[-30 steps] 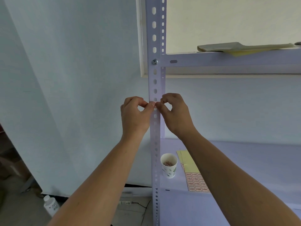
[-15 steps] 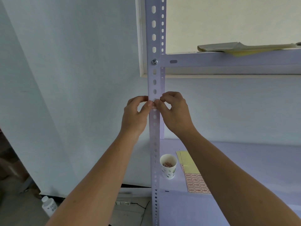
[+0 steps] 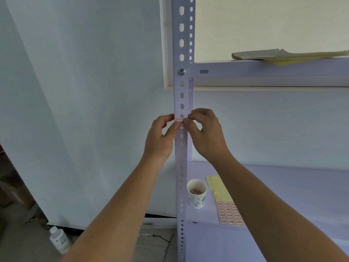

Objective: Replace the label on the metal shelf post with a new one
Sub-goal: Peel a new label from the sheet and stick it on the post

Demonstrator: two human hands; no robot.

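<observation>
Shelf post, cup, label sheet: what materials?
Shelf post: painted metal, seemingly; pale matte coat, punched slots, shiny bolt. Cup: likely paper; thin rolled rim, printed leaves. Label sheet: paper stickers with red print on yellowish backing.

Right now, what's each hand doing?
Left hand: thumb pressing the label on the shelf post.
Right hand: fingertips pinched at the label's other edge.

Both hands point(image 3: 160, 140) point(image 3: 205, 137) raised, fingers point(image 3: 176, 126) pinched together.
</observation>
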